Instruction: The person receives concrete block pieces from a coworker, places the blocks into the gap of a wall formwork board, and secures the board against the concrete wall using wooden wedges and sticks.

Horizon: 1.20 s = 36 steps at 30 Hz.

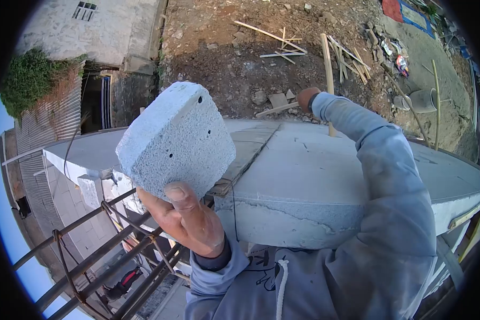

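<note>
A pale, porous concrete block piece (184, 141) with several small dark holes in its face is held up by my left hand (189, 216). The thumb presses on its lower face and the other fingers are partly hidden behind it. My right hand (307, 99) is stretched out past the far edge of the light grey block wall top (304, 165), near a wooden pole. It looks small and bent at the wrist, and its fingertips and anything in them are too unclear to make out.
Rusty rebar (90, 261) tied into a cage runs along the lower left. An upright wooden pole (328, 74) stands beyond the wall. Wood strips (272, 37) and rubble lie on the dirt ground below. Buckets (422, 101) are at the right.
</note>
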Tool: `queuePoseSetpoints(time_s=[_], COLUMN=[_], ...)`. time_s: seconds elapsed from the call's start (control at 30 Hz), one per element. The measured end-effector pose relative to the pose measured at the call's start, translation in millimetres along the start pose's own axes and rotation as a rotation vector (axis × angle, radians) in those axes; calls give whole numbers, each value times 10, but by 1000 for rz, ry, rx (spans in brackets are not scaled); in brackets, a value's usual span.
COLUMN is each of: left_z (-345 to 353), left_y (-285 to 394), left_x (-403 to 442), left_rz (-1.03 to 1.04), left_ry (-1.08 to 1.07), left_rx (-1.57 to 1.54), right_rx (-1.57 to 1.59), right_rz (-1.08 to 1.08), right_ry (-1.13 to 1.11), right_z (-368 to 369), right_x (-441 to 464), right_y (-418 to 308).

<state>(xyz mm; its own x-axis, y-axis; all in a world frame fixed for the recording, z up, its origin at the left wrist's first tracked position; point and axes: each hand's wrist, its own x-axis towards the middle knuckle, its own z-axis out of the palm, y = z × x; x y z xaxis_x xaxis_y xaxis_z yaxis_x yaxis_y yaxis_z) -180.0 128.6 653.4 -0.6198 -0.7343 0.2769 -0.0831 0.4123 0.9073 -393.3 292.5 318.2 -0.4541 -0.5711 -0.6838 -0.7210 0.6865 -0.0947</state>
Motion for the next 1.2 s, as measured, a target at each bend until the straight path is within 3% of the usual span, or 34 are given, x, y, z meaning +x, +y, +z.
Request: queuePoseSetpoints(time_s=[0.07,0.17,0.4,0.5,0.57,0.63,0.8,1.2], left_z=[-29,-79,-109,-128,-109,-43,-83,-102], left_y=[6,-95,-62,-48,-24,-9,-7,27], left_x=[12,-11,-75,-79,-79,-82,-83,-110], left_rz=[20,53,-83,0,-22,-160,-178,-231], left_ry=[-71,-133,-43,-105,-74,54,5,14], left_rx=[114,144,177,373,343,111,85,103], right_rx=[-62,45,228,215,152,77,-106,-70], right_rz=[-22,116,293,225,141,55,-155,-215], right_ry=[10,1,-248,-157,-49,-2,79,17], right_z=[105,461,991,1077,1093,990,686,395], right_x=[104,447,676,655,627,625,717,764], right_y=[-211,-482,-937,-991,-977,-922,-660,-673])
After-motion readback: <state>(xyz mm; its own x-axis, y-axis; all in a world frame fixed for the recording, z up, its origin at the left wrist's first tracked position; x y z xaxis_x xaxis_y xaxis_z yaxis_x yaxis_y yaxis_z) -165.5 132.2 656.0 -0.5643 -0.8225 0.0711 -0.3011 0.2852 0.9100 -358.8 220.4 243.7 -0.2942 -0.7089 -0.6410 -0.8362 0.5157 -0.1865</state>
